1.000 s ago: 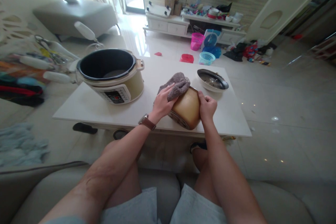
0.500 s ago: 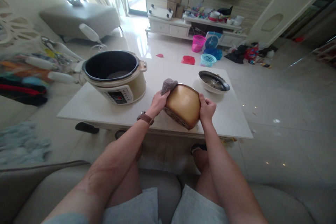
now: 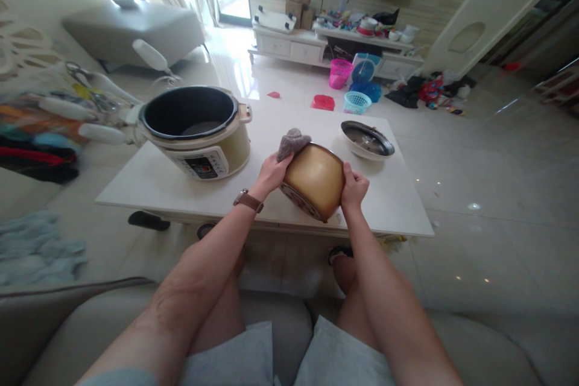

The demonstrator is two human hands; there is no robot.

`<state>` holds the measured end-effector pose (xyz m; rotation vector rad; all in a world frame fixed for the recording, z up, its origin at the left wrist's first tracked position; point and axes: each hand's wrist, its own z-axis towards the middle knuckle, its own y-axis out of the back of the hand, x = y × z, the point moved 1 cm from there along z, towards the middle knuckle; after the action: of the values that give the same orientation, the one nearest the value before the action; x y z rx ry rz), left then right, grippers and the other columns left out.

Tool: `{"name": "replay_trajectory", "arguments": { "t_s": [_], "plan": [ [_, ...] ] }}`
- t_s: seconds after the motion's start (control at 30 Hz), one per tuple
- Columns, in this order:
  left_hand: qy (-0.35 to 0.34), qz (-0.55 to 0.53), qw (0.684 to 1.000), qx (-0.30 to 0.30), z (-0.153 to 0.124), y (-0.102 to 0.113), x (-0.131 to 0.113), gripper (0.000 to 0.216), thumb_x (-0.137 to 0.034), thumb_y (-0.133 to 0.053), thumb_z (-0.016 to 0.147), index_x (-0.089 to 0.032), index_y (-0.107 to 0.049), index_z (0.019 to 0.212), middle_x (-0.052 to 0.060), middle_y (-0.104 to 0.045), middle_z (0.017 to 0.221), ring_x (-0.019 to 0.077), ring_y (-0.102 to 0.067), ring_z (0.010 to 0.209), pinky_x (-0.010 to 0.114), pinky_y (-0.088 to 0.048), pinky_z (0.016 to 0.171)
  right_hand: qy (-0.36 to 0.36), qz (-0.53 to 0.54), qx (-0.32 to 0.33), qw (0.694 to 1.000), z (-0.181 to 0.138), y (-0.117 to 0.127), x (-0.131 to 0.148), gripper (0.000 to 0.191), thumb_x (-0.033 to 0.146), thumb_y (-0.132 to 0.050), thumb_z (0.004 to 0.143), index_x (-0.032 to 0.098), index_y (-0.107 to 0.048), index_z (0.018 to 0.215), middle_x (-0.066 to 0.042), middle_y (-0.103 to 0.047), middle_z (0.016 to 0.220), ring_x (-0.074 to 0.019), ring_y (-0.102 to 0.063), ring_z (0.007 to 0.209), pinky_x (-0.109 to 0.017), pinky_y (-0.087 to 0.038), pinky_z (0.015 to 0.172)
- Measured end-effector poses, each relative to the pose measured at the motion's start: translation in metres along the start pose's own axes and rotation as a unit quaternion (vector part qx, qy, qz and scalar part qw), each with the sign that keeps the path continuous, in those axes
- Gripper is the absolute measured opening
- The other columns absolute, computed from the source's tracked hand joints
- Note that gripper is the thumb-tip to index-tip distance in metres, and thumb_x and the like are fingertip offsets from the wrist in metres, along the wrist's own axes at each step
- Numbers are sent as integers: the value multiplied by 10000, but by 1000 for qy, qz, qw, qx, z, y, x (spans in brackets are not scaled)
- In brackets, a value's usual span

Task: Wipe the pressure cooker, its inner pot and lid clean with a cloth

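A round golden-brown metal inner pot (image 3: 316, 180) is held tilted on its side between the two hands, above the near edge of the white rectangular surface (image 3: 181, 190), with its ridged bottom turned toward the person. The left hand (image 3: 271, 172) is pressed against the left side of the pot and is closed on a grey-brown fluffy cloth (image 3: 292, 142), which is bunched at the pot's upper rim just beyond the fingertips. The right hand (image 3: 353, 187) is closed around the right wall of the pot, with the thumb on the near side. A brown leather wristwatch (image 3: 248, 199) is worn on the left wrist.

One pot, one cloth and one watch are counted. Well to the left of the left hand, one beige electric pressure cooker body (image 3: 196, 130) with a dark, empty interior and a small control panel is standing upright on the surface. Beyond the right hand, a little apart from it, one round shiny metal lid (image 3: 367, 138) is lying flat on the surface.

The pot looks smooth and matte on its wall. The cloth looks soft and woolly. The surface is glossy and plain. Far beyond the hands, one pink plastic basket (image 3: 339, 72) and one light blue plastic basket (image 3: 356, 102) are seen on the shiny tiled floor (image 3: 474, 193).
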<state>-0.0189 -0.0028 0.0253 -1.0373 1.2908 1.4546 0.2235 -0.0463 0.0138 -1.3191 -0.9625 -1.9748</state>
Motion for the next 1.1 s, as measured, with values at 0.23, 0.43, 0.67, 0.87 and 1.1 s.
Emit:
{"name": "replay_trajectory", "arguments": {
  "t_s": [0.23,0.43,0.67,0.87,1.1],
  "plan": [
    [107,-60,992,-17,8,3,22,569,-603,-665,855,-136,-795,1152,149,-787,1213,378,-655,1265,479,-465,1126,21,15,11,1000,0,0,3,683,786,-579,865,270,-242,569,69,-210,581,-108,-227,587,-293,-221,550],
    [-49,61,996,-32,-18,-3,-13,478,-520,-583,963,-189,-776,1249,101,-760,1308,354,-651,1285,462,-470,1136,65,-46,32,996,3,-2,25,599,728,-473,952,248,-363,610,54,-337,593,-129,-338,623,-296,-273,599],
    [-173,128,976,20,-32,-8,-31,501,-425,-633,949,-253,-691,1415,59,-601,1555,313,-548,1434,450,-398,1229,20,-46,15,999,1,1,27,644,684,-689,855,253,-308,567,74,-269,562,-109,-271,587,-290,-232,568],
    [9,-5,1000,-4,-5,-4,-3,530,-553,-606,934,-143,-784,1219,111,-778,1261,364,-666,1251,449,-487,1113,4,5,19,1000,4,3,10,673,709,-706,823,258,-273,573,77,-242,572,-99,-241,587,-288,-206,541],
    [127,-93,987,-19,11,-6,25,580,-571,-618,888,-119,-774,1216,143,-755,1309,338,-668,1268,431,-487,1119,8,63,26,998,9,2,-8,696,746,-735,769,265,-272,576,82,-232,580,-97,-228,588,-286,-200,530]
  ]
}}
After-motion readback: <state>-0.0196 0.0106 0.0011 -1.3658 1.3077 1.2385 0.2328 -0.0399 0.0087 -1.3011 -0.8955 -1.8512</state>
